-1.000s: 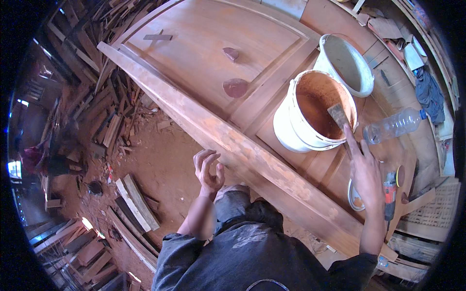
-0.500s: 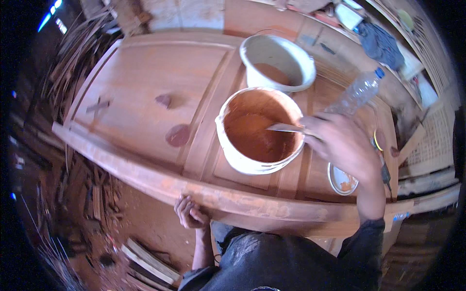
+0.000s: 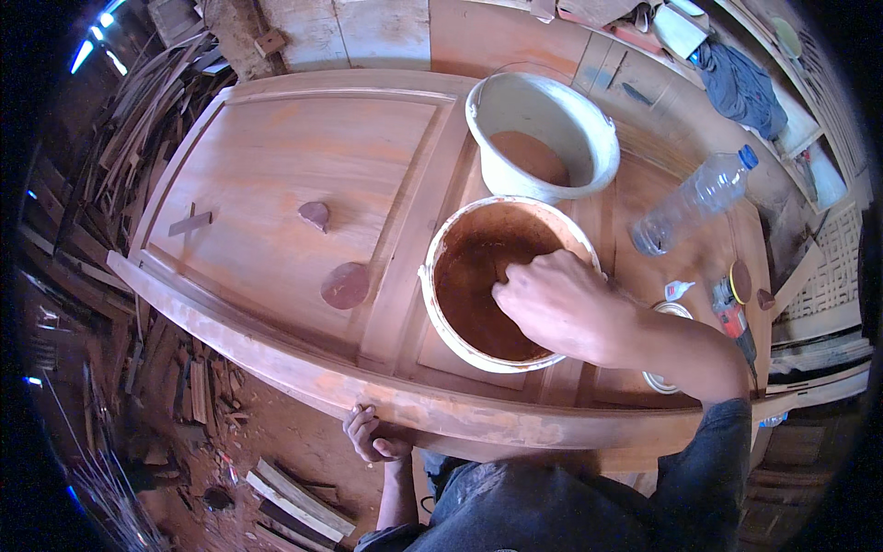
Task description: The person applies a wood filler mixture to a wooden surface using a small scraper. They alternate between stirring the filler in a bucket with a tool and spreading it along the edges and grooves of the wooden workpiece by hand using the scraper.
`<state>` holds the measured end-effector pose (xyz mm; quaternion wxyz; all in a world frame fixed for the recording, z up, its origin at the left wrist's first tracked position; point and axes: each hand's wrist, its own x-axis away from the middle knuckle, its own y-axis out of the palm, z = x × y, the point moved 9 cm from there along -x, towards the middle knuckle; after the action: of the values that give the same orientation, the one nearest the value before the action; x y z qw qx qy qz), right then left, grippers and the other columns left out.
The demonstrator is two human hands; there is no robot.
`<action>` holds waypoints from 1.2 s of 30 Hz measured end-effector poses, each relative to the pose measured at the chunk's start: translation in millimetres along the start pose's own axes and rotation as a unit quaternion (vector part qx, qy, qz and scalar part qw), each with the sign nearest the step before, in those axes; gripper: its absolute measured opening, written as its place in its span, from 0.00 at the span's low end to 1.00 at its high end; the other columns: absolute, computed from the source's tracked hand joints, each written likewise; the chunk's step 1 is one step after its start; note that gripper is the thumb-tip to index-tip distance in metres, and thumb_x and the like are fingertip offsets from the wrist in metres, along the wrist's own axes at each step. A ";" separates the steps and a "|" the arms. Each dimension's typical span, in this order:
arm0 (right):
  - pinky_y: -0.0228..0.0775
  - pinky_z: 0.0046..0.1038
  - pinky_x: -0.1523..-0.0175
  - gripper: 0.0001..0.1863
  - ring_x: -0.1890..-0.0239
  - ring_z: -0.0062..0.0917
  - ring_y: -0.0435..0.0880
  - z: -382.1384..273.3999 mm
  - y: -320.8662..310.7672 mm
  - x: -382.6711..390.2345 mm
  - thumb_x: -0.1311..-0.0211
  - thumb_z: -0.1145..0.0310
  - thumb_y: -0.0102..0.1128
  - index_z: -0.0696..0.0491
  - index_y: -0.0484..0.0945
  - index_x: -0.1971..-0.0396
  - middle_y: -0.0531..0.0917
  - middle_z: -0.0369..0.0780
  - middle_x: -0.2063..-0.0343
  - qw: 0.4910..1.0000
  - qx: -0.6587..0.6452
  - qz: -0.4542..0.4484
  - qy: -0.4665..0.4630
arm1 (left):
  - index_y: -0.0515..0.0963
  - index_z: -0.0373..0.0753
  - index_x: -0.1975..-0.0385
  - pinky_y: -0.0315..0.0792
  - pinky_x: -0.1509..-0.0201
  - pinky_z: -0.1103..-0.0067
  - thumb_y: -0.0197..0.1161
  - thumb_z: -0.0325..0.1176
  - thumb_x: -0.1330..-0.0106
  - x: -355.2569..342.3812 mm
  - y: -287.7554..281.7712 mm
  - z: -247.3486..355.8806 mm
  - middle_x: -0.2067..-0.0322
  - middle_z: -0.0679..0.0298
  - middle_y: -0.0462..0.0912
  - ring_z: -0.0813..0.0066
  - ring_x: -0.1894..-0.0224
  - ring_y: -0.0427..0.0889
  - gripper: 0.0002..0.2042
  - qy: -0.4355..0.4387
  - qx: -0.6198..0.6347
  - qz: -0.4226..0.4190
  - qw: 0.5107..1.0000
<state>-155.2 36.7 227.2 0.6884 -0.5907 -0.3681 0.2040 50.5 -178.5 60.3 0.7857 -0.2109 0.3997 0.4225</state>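
Our right hand reached over the right side of the near bucket, its fingers curled together down inside. We could not tell what they were clamped on, since anything held there was hidden. The bucket, with brown paste on its inside, stood on the panelled door, just in front of the far bucket. Our left hand was at the door's near edge, fingers bent; we could not tell if they gripped it.

Right of the buckets lay a clear bottle, a small white bottle and a grinder. A dark red disc lay to the left.

We judged that the step in hand was working the paste inside the bucket. The next move, it seemed to us, called for a steady wrist and a clean lift past the rim, without tipping the bucket.
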 end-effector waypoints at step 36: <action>0.73 0.39 0.55 0.08 0.64 0.41 0.84 78.0 -41.0 65.6 0.38 0.68 0.60 0.58 0.80 0.68 0.83 0.47 0.71 0.979 -0.192 0.049 0.044 | 0.71 0.35 0.73 0.72 0.45 0.61 0.45 0.39 0.32 -2.4 5.1 -0.2 0.68 0.53 0.80 0.56 0.59 0.77 0.14 -0.020 0.019 -0.023 0.999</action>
<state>-177.5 126.4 286.5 0.5667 -0.7375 -0.3409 0.1366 45.4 -177.0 62.1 0.8067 -0.1964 0.3872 0.4009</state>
